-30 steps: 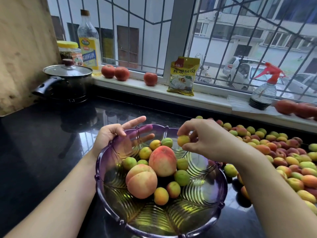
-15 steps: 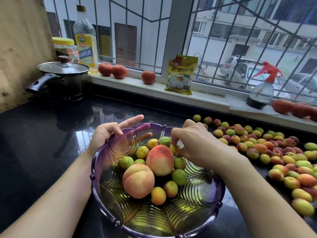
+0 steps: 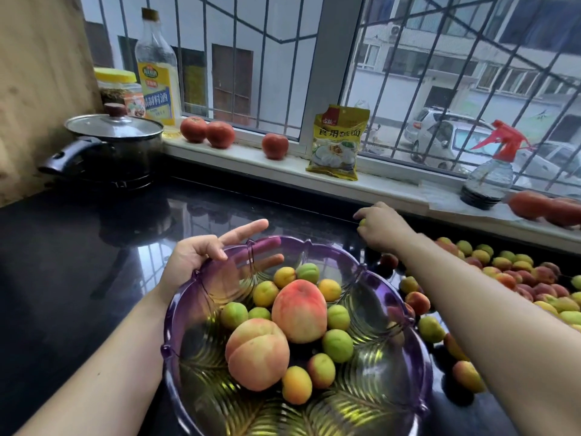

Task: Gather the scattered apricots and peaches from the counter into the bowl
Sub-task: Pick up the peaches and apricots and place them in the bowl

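Note:
A purple glass bowl stands on the black counter in front of me. It holds two peaches and several small apricots. My left hand holds the bowl's far left rim, thumb inside, fingers stretched along the outside. My right hand reaches past the bowl to the counter's back edge, its fingers curled round a small green apricot. Many scattered apricots lie on the counter to the right.
A lidded black pot sits at the back left. On the windowsill stand an oil bottle, a jar, three tomatoes, a yellow packet and a spray bottle.
My right hand dropped its apricot into the bowl, then reached away to the back right and closed on a green apricot. The left hand stayed on the rim.

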Demonstrator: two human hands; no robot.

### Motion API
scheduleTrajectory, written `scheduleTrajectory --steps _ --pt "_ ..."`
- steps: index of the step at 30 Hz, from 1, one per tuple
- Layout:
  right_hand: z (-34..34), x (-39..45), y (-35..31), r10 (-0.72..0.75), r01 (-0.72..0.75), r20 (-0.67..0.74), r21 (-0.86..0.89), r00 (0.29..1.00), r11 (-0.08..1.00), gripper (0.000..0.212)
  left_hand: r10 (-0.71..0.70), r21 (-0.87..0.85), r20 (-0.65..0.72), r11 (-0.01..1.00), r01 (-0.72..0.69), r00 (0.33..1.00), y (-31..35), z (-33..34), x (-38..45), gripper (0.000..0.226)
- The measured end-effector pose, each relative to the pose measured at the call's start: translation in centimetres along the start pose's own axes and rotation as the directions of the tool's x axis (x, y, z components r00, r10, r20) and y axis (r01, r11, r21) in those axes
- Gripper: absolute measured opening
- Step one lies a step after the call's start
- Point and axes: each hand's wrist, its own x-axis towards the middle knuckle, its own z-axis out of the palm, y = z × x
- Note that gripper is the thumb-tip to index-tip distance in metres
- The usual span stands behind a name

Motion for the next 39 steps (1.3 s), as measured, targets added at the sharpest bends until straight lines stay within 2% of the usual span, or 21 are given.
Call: scheduleTrajectory --steps 3,5,7,10,13,15,17,18,19,20,21,23,25,27,29,30,31,32,34,36,39 --pt "1.3 1.1 -0.7 0.038 -0.039 -0.008 -0.102 0.999 0.994 0.036 0.039 -0.058 0.06 0.998 -0.036 0.997 0.2 0.1 0.9 0.088" --pt "1.8 1.1 -1.1 0.088 -0.087 0.001 -0.152 0.996 0.984 0.03 0.086 0.051 0.048 0.995 -0.089 0.995 -0.1 0.4 1.6 0.096" --pt "2.2 1.1 -1.3 0.084 -0.085 -0.018 -0.163 0.996 0.983 0.027 0.091 0.058 0.052 0.994 -0.094 0.995 -0.3 0.1 1.2 0.094" --pt "1.8 0.8 -1.5 0.035 -0.039 -0.076 -0.049 0.997 0.998 0.03 0.093 0.049 0.07 0.994 -0.096 0.993 -0.1 0.3 0.7 0.086" --pt "-1.3 -0.9 -2.2 0.017 0.027 -0.169 0.251 0.986 0.968 0.03 0.102 0.11 -0.013 0.989 -0.1 0.995 -0.4 0.9 0.4 0.106" --pt "-4.6 -4.3 -2.8 0.011 0.095 -0.184 0.554 0.983 0.827 0.021 0.111 0.156 -0.046 0.983 -0.102 0.993 -0.6 1.4 0.6 0.106" --pt "-7.9 -9.7 -3.2 -0.072 0.141 -0.121 0.821 0.99 0.554 0.013 0.109 0.184 -0.014 0.977 -0.105 0.994 -0.3 1.1 0.7 0.101" --pt "-9.1 -12.4 -3.2 -0.151 0.153 -0.094 0.881 0.984 0.448 0.012 0.105 0.151 -0.001 0.983 -0.104 0.994 -0.1 1.1 0.6 0.1" --pt "-9.9 -14.7 -3.2 -0.232 0.17 -0.081 0.902 0.969 0.396 0.013 0.108 0.119 0.042 0.987 -0.112 0.993 -0.3 1.7 0.5 0.098" --pt "-10.5 -16.7 -3.2 -0.301 0.19 -0.07 0.901 0.951 0.39 0.015 0.119 0.109 0.024 0.987 -0.121 0.993 -0.5 1.4 0.5 0.099" --pt "-10.9 -17.8 -3.2 -0.357 0.209 -0.05 0.882 0.933 0.423 0.018 0.123 0.147 -0.015 0.982 -0.119 0.992 -0.8 1.5 0.6 0.102" --pt "-11.4 -18.8 -3.4 -0.422 0.259 0.007 0.779 0.907 0.571 0.02 0.136 0.148 -0.061 0.981 -0.125 0.989 -1.1 1.5 1.0 0.099" --pt "-11.3 -18.6 -3.5 -0.454 0.35 0.069 0.538 0.889 0.767 0.018 0.148 0.115 -0.1 0.984 -0.137 0.984 -0.9 1.4 0.7 0.081" --pt "-10.9 -18.2 -3.8 -0.439 0.376 0.125 0.342 0.89 0.861 0.021 0.048 0.028 -0.195 0.999 -0.043 0.98 -1.5 0.5 0.7 0.079" --pt "-10.1 -17.8 -3.5 -0.411 0.346 0.169 0.318 0.896 0.883 0.029 -0.075 -0.006 -0.263 0.997 0.076 0.962 -1.5 0.0 1.5 0.089" --pt "-9.8 -17.7 -3.4 -0.407 0.333 0.189 0.329 0.894 0.884 0.031 -0.096 -0.04 -0.168 0.995 0.091 0.981 -1.5 -0.7 1.6 0.085" --pt "-9.6 -17.7 -3.2 -0.405 0.316 0.207 0.359 0.891 0.878 0.032 -0.061 -0.079 -0.088 0.995 0.054 0.994 -1.3 -1.1 1.3 0.075" --pt "-9.5 -17.7 -3.0 -0.405 0.293 0.222 0.407 0.887 0.865 0.031 0.063 -0.028 -0.098 0.997 -0.066 0.993 -0.7 -2.3 1.0 0.068" --pt "-9.5 -17.7 -2.8 -0.416 0.247 0.218 0.538 0.883 0.806 0.026 0.03 -0.067 -0.053 0.997 -0.033 0.998 -0.4 -4.2 1.5 0.075" --pt "-9.6 -17.7 -2.6 -0.42 0.228 0.191 0.608 0.887 0.76 0.018 -0.002 -0.063 -0.021 0.998 0.0 1.0 -1.6 -1.9 0.8 0.079" --pt "-9.1 -17.2 -2.5 -0.396 0.286 0.168 0.452 0.903 0.845 0.012 0.068 0.141 -0.148 0.989 -0.047 0.987 -0.6 -0.5 0.3 0.077"
